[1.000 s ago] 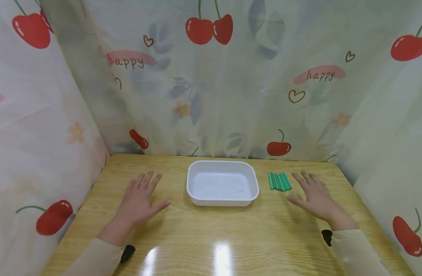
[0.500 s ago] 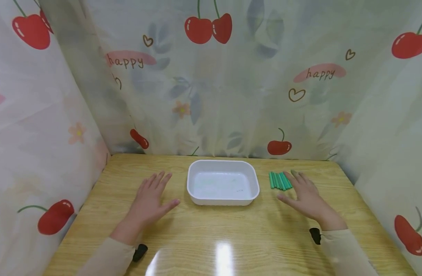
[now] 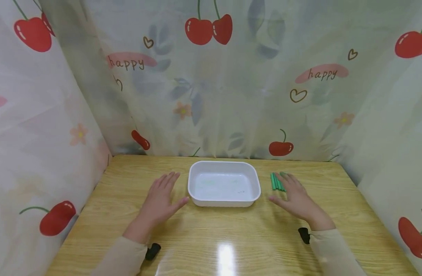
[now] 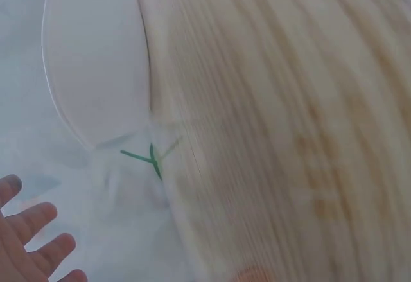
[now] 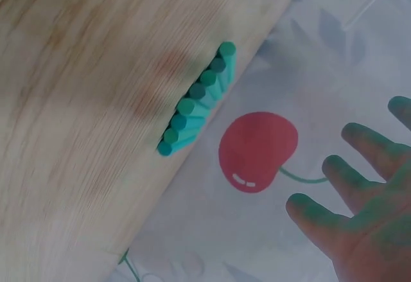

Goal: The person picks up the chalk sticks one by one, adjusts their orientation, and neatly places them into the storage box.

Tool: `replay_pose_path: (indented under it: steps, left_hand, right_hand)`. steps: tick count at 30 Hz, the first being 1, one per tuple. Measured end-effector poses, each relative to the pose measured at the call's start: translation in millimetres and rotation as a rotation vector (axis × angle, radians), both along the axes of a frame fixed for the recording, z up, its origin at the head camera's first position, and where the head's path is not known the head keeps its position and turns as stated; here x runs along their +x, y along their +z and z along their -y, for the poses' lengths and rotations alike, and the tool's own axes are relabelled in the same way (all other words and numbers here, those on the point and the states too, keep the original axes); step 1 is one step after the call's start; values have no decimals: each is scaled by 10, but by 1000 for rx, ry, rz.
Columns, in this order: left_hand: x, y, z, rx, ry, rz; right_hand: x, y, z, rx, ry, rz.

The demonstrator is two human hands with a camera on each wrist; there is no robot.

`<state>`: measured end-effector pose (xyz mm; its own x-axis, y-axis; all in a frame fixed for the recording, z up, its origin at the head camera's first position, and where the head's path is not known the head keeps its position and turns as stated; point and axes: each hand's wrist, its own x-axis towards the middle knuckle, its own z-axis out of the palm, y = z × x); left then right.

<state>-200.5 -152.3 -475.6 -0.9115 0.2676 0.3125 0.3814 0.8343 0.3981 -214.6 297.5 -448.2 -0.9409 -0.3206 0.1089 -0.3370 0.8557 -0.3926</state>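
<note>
A white plastic tray stands at the back middle of the table, with a few faint marks on its floor. Left of it, my left hand hovers with fingers spread, the thumb near the tray's front left corner. My right hand, fingers also straight, is above the table right of the tray. Its fingers overlap part of a row of short green sticks, which look like chalk. The right wrist view shows several of these sticks side by side on the wood; the right fingertips there look green-tinged.
The wooden table ends at the back against a hanging curtain printed with cherries. More of this cloth closes in the left and right sides. Dark wrist straps show at the sleeve cuffs.
Both hands have moved inward, the left towards the tray and the right over the green sticks, covering some of them. Tray and sticks stay in place.
</note>
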Motion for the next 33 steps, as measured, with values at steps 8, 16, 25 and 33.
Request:
replay_pose_path:
  steps: [8,16,25,33]
  left_hand:
    - [-62,33,-112,45,-15,12]
    - [-87,60,-215,72,-13,38]
    - [-129,12,-264,86,-5,103]
    - [-189,-23,-324,83,-15,136]
  right_hand:
    - [-57,-3,129,-43,-2,50]
    - [-86,-50,241,-106,29,62]
    - [-121,-105,349,-78,28,95]
    - [-178,-158,410,-84,51,125]
